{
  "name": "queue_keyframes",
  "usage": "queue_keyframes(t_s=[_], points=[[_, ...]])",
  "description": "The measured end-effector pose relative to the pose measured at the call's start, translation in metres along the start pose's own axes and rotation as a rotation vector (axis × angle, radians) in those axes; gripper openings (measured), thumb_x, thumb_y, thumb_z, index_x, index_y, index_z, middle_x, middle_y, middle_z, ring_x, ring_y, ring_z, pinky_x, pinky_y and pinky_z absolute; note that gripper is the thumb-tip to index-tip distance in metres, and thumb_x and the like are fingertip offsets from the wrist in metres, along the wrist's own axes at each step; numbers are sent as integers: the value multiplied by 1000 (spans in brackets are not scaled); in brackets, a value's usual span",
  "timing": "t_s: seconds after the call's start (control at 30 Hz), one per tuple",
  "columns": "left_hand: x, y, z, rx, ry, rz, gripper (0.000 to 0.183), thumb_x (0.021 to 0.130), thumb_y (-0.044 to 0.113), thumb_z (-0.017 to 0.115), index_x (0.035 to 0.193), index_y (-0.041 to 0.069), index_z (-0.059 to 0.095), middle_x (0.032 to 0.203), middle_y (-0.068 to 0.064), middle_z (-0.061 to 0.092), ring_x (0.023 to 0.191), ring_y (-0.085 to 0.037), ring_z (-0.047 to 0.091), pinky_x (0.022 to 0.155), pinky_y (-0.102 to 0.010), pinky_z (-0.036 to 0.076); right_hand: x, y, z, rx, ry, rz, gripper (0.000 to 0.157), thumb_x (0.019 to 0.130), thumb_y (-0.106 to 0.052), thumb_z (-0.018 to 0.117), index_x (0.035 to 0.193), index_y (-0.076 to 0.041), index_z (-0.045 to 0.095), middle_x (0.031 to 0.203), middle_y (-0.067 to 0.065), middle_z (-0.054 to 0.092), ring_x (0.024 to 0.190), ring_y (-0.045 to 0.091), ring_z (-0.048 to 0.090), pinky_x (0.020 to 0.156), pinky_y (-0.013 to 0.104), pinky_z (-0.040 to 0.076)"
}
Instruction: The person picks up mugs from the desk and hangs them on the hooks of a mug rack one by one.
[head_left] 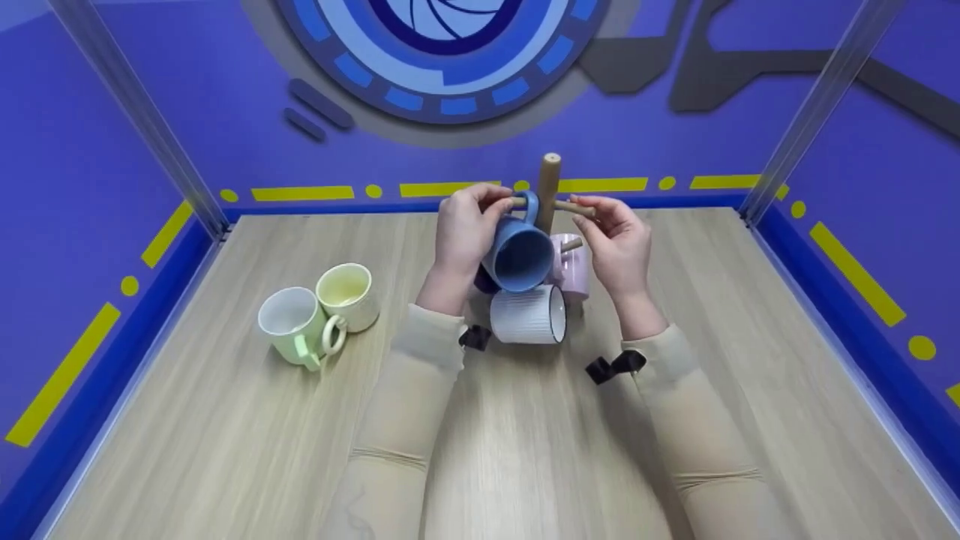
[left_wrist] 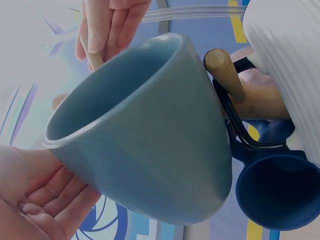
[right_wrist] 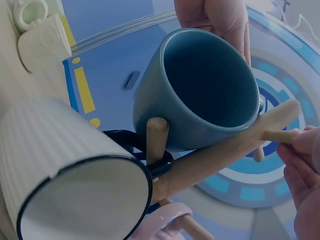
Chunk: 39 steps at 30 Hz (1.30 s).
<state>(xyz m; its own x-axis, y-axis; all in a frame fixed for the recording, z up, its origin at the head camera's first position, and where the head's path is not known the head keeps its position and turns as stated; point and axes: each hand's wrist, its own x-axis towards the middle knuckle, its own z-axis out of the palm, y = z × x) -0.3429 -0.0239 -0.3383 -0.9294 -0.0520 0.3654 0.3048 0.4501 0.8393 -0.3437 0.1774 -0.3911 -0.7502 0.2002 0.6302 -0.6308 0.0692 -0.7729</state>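
A blue mug [head_left: 523,259] hangs by its handle from an upper peg of a wooden mug tree [head_left: 550,184], its mouth tilted toward me. My left hand [head_left: 465,225] pinches the end of that peg beside the handle; the mug hides its fingertips in the left wrist view. On the other side of the post, my right hand [head_left: 621,238] holds the opposite peg [right_wrist: 280,136] between thumb and fingers. Lower on the tree hang a white ribbed mug [head_left: 525,316] with a black rim, a pink mug [head_left: 574,274] and a dark blue mug [left_wrist: 280,192].
Left of the tree, a light green mug [head_left: 291,326] and a cream mug [head_left: 352,296] stand upright on the wooden table [head_left: 225,450], their handles close together. Blue panels [head_left: 225,150] rise along the table's back and sides.
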Motion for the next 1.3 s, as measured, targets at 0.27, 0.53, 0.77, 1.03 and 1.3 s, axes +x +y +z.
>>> queue_keyframes(t_s=[0.27, 0.53, 0.77, 1.03, 1.3], points=[[15, -3, -4, 42, -52, -37, 20, 95, 19, 75, 112, 10, 80, 110, -6, 78, 104, -17, 71, 92, -27, 58, -8, -1, 1, -96, -40, -207, 17, 85, 13, 75, 100, 7, 75, 104, 25, 76, 97, 8, 74, 90, 23, 60], [33, 0, -5, 132, -102, -36, 20, 95, 19, 74, 113, 11, 80, 113, -4, 79, 113, -19, 71, 100, -30, 55, -11, -2, 8, -199, -74, -492, 20, 81, 14, 78, 98, 2, 77, 101, 18, 78, 98, 17, 74, 94, 24, 58], [43, 5, -2, 198, -153, -82, 23, 98, 21, 70, 120, 16, 78, 121, 0, 78, 121, -17, 68, 107, -29, 52, -12, -3, 19, -199, -107, -593, 21, 82, 13, 77, 100, 1, 79, 101, 18, 78, 101, 29, 75, 97, 28, 57], [54, 1, -1, 168, -226, -77, 27, 100, 22, 68, 125, 15, 76, 124, -2, 76, 122, -16, 68, 105, -27, 54, -14, -2, 32, -211, -128, -629, 22, 85, 13, 75, 102, 0, 79, 99, 18, 76, 99, 31, 73, 98, 25, 56], [47, -4, 5, 142, -110, -9, 27, 99, 21, 69, 124, 15, 76, 124, -3, 76, 120, -17, 70, 102, -26, 56, -15, -4, 37, -265, -128, -652, 20, 86, 9, 75, 102, -2, 79, 99, 16, 74, 97, 31, 72, 97, 20, 56]])
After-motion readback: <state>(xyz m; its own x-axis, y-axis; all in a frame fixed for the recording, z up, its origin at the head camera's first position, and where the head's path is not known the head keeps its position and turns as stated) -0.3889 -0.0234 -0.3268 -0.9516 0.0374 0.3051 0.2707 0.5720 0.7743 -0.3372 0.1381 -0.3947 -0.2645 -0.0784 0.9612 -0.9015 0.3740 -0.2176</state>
